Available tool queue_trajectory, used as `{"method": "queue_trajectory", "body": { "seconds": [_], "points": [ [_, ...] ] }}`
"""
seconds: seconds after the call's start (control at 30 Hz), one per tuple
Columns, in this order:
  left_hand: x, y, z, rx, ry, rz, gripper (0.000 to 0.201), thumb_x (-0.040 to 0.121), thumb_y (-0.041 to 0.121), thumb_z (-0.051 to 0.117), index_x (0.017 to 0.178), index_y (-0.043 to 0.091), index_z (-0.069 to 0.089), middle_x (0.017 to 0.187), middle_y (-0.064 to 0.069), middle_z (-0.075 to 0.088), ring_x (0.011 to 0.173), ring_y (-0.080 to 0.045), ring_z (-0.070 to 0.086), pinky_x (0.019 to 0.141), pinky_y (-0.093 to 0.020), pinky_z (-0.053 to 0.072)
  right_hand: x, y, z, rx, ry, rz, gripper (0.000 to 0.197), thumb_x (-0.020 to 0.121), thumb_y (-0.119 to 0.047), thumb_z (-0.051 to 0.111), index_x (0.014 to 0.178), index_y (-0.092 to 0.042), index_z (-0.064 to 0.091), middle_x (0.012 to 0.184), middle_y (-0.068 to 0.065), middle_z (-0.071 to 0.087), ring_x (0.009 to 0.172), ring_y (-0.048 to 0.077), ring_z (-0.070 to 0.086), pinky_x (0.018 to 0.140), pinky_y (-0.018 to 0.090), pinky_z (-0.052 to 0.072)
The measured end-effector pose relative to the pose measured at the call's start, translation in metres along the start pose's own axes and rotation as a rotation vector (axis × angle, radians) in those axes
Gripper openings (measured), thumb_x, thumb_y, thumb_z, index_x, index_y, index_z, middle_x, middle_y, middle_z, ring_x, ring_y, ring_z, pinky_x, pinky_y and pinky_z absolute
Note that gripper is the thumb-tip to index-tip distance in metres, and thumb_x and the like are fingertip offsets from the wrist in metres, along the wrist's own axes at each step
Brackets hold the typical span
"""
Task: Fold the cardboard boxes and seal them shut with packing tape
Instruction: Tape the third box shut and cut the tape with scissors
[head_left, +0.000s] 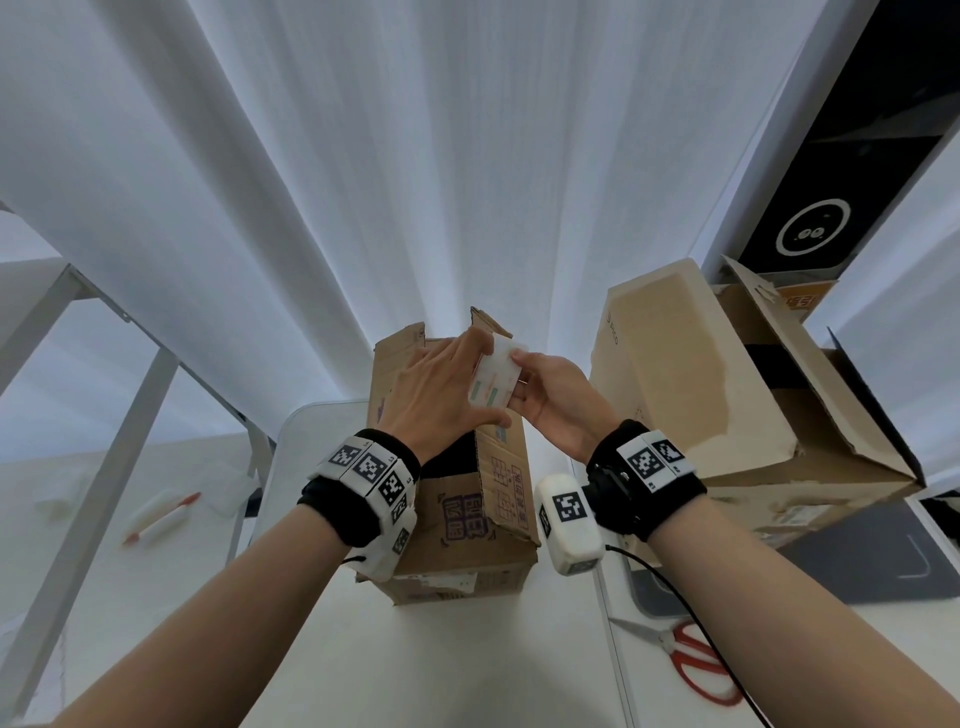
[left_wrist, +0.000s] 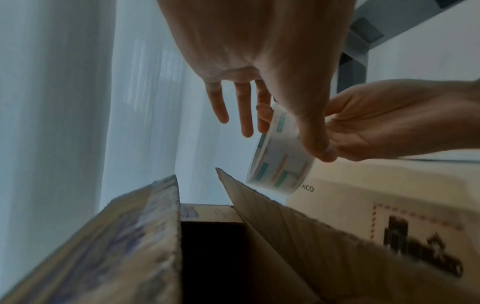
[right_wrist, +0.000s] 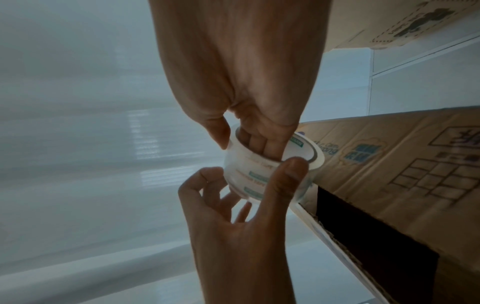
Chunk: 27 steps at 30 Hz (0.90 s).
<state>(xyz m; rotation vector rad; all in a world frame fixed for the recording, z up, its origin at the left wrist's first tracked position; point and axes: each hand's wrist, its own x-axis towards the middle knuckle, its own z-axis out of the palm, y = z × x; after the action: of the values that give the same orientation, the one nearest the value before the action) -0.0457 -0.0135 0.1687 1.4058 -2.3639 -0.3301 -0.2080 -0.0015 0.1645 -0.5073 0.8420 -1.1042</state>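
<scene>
A roll of clear packing tape (head_left: 500, 382) with green and orange print is held in the air by both hands. Below it a small cardboard box (head_left: 467, 525) with purple print stands upright, its top flaps raised. My left hand (head_left: 480, 382) pinches the roll (left_wrist: 280, 168) between thumb and index finger, the other fingers spread. My right hand (head_left: 519, 376) grips it from the right. In the right wrist view its fingers (right_wrist: 259, 144) sit inside the roll's core (right_wrist: 249, 174) with the thumb outside. The box's dark inside (left_wrist: 210, 257) shows between the flaps.
A larger brown box (head_left: 691, 374) with torn open flaps lies to the right, partly on a grey mat (head_left: 857, 561). Red-handled scissors (head_left: 696, 660) lie on the white table (head_left: 415, 665) at the front right. A second table (head_left: 104, 519) stands left. White curtains hang behind.
</scene>
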Motion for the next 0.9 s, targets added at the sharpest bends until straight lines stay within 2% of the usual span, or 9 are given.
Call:
{"method": "queue_trajectory", "body": {
  "seconds": [0.07,0.1,0.2,0.27,0.33,0.4,0.57,0.73,0.9],
  "points": [
    [0.0,0.005,-0.002,-0.339,0.022,-0.102,0.07,0.07,0.049,0.083,0.12,0.025,0.04,0.104,0.012,0.06,0.093,-0.008,0.062,0.077,-0.02,0.052,-0.001,0.0,0.0,0.023,-0.037,0.003,0.036,0.105,-0.013,0.04,0.136,0.003,0.052,0.121,0.023,0.066,0.109,0.032,0.065,0.087,0.039,0.059],
    [0.002,0.01,-0.004,-0.51,0.055,-0.189,0.058,0.08,0.038,0.079,0.122,0.02,0.044,0.102,0.012,0.062,0.091,-0.006,0.063,0.072,-0.014,0.052,0.0,0.0,0.0,0.028,-0.056,0.001,0.035,0.105,-0.013,0.042,0.134,0.005,0.052,0.124,0.025,0.064,0.11,0.033,0.064,0.089,0.039,0.058],
    [0.01,0.025,-0.015,-0.789,0.158,-0.438,0.02,0.098,0.011,0.054,0.117,0.005,0.058,0.091,0.01,0.061,0.077,0.0,0.059,0.054,-0.006,0.045,0.001,0.003,0.001,0.033,-0.053,-0.009,0.016,0.102,-0.008,0.048,0.115,-0.002,0.055,0.109,0.019,0.067,0.094,0.027,0.067,0.089,0.038,0.055],
    [0.014,0.031,-0.018,-0.925,0.162,-0.569,0.017,0.1,0.011,0.046,0.104,0.004,0.061,0.081,0.005,0.057,0.067,-0.005,0.055,0.048,-0.013,0.045,0.001,0.006,0.0,0.038,-0.058,-0.028,0.006,0.101,-0.005,0.049,0.103,-0.009,0.054,0.102,0.014,0.069,0.088,0.024,0.067,0.088,0.038,0.054],
    [0.017,0.036,-0.017,-1.031,0.121,-0.656,0.024,0.101,0.015,0.041,0.084,0.01,0.057,0.072,0.001,0.056,0.058,-0.01,0.054,0.047,-0.022,0.045,0.001,0.006,0.0,0.028,-0.082,-0.041,0.007,0.101,-0.004,0.05,0.101,-0.011,0.053,0.106,0.015,0.067,0.089,0.024,0.067,0.087,0.036,0.055],
    [0.018,0.037,-0.011,-1.058,0.056,-0.673,0.03,0.102,0.02,0.035,0.078,0.015,0.053,0.072,-0.002,0.056,0.055,-0.01,0.054,0.047,-0.022,0.043,0.001,0.007,0.001,0.018,-0.09,-0.045,0.008,0.101,-0.003,0.05,0.104,-0.011,0.052,0.11,0.016,0.066,0.09,0.025,0.066,0.087,0.035,0.055],
    [0.02,0.034,-0.002,-1.139,0.088,-0.691,0.023,0.098,0.018,0.034,0.079,0.015,0.047,0.075,-0.005,0.049,0.066,-0.017,0.048,0.055,-0.028,0.039,0.0,0.009,0.001,0.003,-0.105,-0.049,0.009,0.101,-0.003,0.05,0.107,-0.01,0.05,0.115,0.018,0.064,0.09,0.024,0.067,0.083,0.032,0.058],
    [0.022,0.031,0.0,-1.168,0.068,-0.713,0.02,0.096,0.016,0.035,0.078,0.015,0.046,0.071,-0.004,0.046,0.06,-0.015,0.046,0.051,-0.027,0.038,0.0,0.009,0.0,-0.041,-0.114,-0.06,0.011,0.1,-0.002,0.05,0.105,-0.011,0.054,0.12,0.021,0.062,0.095,0.026,0.065,0.09,0.033,0.056],
    [0.023,0.03,0.002,-1.164,0.078,-0.721,0.017,0.096,0.017,0.034,0.083,0.013,0.045,0.077,-0.009,0.044,0.065,-0.018,0.043,0.055,-0.03,0.036,0.001,0.011,0.001,-0.041,-0.114,-0.067,0.012,0.1,-0.001,0.05,0.105,-0.011,0.054,0.12,0.02,0.061,0.097,0.025,0.064,0.092,0.033,0.054]
  ]
}}
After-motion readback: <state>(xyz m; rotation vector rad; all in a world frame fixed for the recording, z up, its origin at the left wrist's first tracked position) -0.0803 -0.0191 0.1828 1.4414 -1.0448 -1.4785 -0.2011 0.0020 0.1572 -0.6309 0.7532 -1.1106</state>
